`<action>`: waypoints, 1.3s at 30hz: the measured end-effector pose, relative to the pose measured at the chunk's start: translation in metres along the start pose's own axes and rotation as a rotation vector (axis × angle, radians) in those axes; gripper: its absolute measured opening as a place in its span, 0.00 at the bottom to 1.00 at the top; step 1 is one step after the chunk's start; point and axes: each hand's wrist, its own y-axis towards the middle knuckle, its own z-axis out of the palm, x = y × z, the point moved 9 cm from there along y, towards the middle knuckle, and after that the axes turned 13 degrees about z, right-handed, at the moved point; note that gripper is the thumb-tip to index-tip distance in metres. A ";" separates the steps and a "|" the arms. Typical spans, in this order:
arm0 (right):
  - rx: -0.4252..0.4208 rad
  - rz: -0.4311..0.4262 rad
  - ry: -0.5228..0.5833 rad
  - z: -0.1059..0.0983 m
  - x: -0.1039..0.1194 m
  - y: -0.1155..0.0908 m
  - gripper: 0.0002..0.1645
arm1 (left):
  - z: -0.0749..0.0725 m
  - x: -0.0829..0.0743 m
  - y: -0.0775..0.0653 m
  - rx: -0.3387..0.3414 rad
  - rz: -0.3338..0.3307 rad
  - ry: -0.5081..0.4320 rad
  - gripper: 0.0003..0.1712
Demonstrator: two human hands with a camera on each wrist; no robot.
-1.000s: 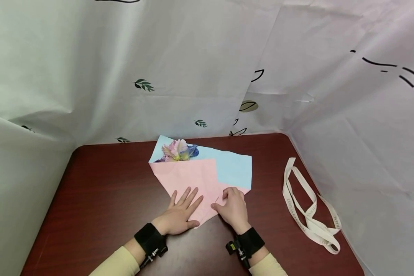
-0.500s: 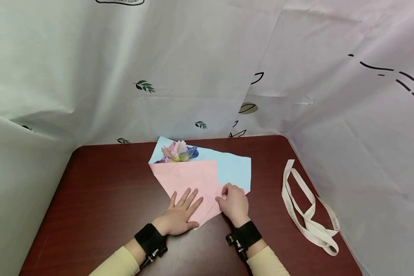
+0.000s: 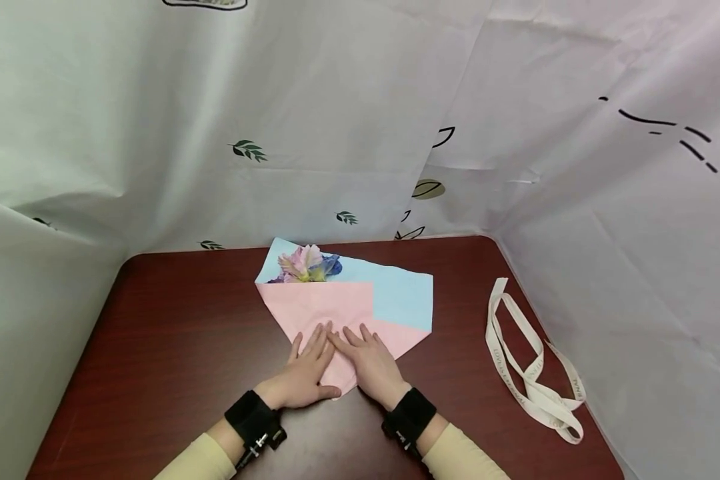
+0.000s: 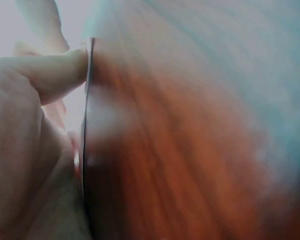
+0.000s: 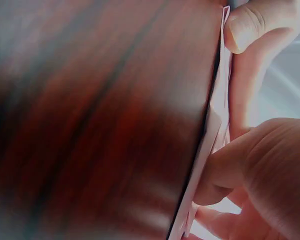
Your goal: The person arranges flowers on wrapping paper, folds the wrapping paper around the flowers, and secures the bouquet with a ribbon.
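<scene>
Paper [image 3: 318, 301], pink with a blue inner face, is laid on the bench [image 3: 186, 333], folded across flowers [image 3: 306, 265] whose blooms are left exposed at upper left. No grip is closed on anything: left hand [image 3: 305, 375] and right hand [image 3: 375, 365] are laid on the pink lower part, fingers spread. Folds apparently being pressed flat. Next move judged to need the lower point held down, lest layers be sprung loose. Ribbon [image 3: 546, 402] looped well apart, at right.
</scene>
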 end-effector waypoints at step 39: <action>0.005 0.001 -0.067 -0.002 0.002 0.003 0.34 | -0.076 0.129 -0.031 -0.109 -0.477 0.137 0.72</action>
